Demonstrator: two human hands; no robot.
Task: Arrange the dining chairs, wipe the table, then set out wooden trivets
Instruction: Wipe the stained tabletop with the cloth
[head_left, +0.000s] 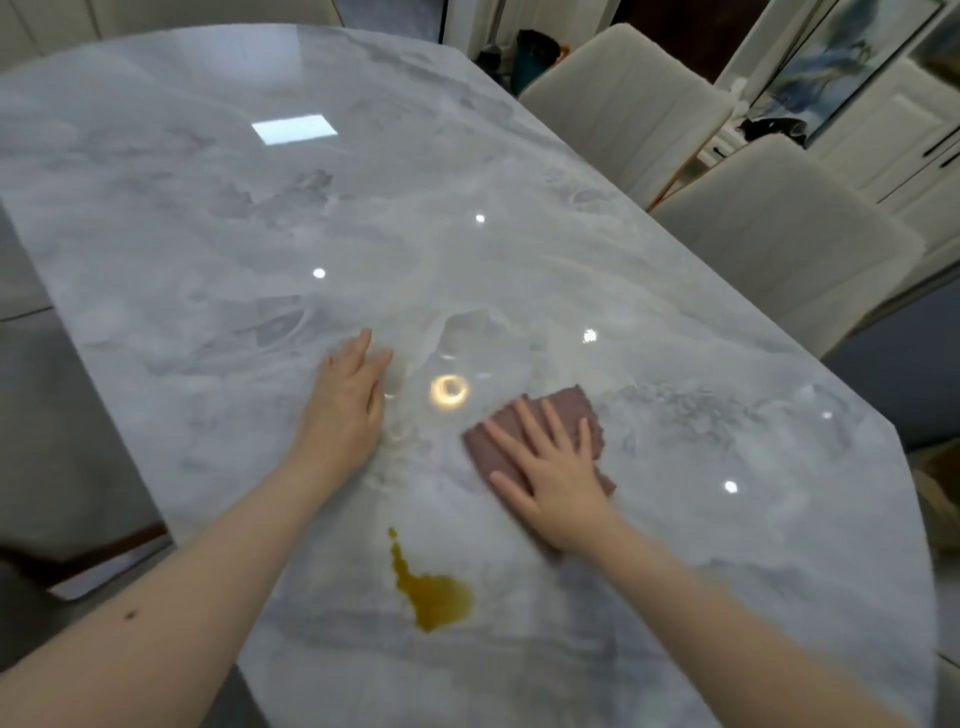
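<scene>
Pressing flat, the right hand (556, 483) spreads straight fingers on the mauve cloth (540, 441). Left hand (345, 410) rests open on the desk (208, 208). Best sweep toward the amber spill (434, 592) with even pressure.

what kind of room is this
Probably a home dining room: a glossy marble table, upholstered chairs pushed in along its far side, and white panelled doors behind them.

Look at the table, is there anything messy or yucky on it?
Yes. A yellow-brown liquid puddle sits on the glossy grey marble table, near the front edge between the arms. The right hand presses a brown cloth flat farther back, not touching the puddle.
</scene>
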